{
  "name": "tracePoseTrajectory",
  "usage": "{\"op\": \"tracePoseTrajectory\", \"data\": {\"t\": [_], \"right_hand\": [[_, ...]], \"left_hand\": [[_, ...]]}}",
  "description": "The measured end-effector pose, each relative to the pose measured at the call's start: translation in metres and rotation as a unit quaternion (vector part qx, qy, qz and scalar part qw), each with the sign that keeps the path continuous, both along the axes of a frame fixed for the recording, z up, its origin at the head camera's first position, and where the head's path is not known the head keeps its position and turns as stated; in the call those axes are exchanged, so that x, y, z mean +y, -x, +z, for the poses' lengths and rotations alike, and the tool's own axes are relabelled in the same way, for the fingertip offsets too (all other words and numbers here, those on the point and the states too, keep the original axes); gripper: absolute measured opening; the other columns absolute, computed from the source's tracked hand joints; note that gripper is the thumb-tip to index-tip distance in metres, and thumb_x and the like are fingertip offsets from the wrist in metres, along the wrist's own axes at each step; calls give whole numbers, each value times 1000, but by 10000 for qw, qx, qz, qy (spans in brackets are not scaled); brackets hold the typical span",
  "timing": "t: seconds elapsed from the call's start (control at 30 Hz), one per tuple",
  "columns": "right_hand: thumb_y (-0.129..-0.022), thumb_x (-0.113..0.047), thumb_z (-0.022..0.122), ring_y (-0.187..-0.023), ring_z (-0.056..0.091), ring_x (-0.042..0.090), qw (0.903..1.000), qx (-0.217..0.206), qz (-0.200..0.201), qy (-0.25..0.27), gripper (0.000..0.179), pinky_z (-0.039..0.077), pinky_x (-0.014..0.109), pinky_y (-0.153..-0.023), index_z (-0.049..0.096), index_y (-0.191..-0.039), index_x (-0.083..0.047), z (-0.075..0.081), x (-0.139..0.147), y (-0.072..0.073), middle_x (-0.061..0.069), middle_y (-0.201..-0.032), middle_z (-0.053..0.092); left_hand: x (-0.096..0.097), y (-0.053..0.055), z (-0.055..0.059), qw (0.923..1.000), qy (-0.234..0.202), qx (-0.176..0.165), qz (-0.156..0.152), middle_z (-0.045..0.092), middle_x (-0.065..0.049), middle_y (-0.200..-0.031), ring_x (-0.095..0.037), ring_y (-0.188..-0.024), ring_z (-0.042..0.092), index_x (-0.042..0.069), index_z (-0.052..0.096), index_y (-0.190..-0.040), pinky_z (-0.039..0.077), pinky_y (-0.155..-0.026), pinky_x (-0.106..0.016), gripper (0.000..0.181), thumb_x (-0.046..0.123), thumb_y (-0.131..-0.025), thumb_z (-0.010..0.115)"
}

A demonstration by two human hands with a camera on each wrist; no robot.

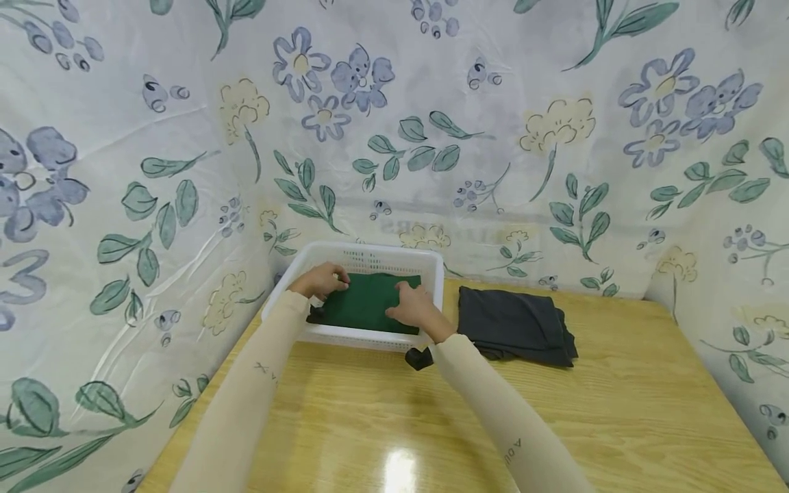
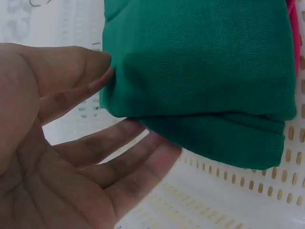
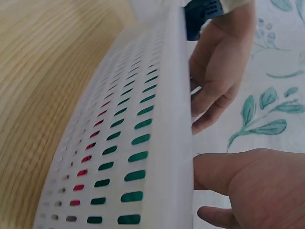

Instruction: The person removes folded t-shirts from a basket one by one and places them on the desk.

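Note:
A folded green cloth (image 1: 368, 301) lies inside a white perforated plastic basket (image 1: 370, 338). At its left end is my left hand (image 1: 319, 281). In the left wrist view, the left hand's thumb and fingertips touch the edge of the green cloth (image 2: 200, 62), with the lower fingers extended along its underside. My right hand (image 1: 416, 305) reaches over the basket's right rim to the cloth's other end, its thumb and fingers apart. The basket wall (image 3: 176, 119) hides the right fingertips in the right wrist view. Something pink (image 2: 294, 28) shows beneath the green cloth.
A folded dark garment (image 1: 511, 322) lies on the wooden table (image 1: 370, 411) to the right of the basket. Flower-printed fabric (image 1: 394, 137) hangs behind the table and down both sides. The basket stands near the back left.

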State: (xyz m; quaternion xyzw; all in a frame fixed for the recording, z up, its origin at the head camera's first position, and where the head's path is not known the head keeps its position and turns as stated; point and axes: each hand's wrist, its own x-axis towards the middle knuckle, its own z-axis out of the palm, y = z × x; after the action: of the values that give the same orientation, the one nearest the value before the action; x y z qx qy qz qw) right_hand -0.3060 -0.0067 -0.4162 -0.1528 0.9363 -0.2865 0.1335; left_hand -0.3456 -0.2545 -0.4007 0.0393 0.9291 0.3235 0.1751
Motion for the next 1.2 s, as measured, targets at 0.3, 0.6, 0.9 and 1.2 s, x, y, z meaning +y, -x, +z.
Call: {"op": "tracePoseTrajectory", "data": {"t": [0.3,0.6,0.9,1.2], "right_hand": [[-101,-23,66,-141,37,43,9873,-693,-605,1297,61,45,53,-107,43,-151,2,-7,4,2,27,-152,42],[-100,-20,64,-121,59,38,9959,-147,-490,745,57,52,48,-97,45,-147,4,-9,0,0,25,-136,59],[-100,-15,66,-129,54,40,9808,-706,-723,1667,63,49,52,-102,36,-154,0,-15,1,1,26,-146,50],[-93,-8,75,-133,51,42,9572,-332,-1295,2567,71,49,53,-104,38,-153,-3,-15,4,3,26,-149,47]], "left_hand": [[-7,0,-2,9988,-281,-407,-2,52,-25,-133,-36,-101,61,-2,56,-137,59,-81,-49,33,14,-107,55],[-6,-3,1,9945,-389,-972,105,46,-18,-116,-12,-56,39,5,47,-140,41,-57,-25,36,16,-106,57],[-7,-4,2,9941,-390,-1012,80,40,-4,-82,-12,-56,29,5,47,-139,40,-62,-30,36,14,-107,58],[-9,-3,2,9933,-398,-1071,199,43,-12,-104,-13,-58,27,6,45,-142,34,-60,-26,42,15,-105,62]]}}
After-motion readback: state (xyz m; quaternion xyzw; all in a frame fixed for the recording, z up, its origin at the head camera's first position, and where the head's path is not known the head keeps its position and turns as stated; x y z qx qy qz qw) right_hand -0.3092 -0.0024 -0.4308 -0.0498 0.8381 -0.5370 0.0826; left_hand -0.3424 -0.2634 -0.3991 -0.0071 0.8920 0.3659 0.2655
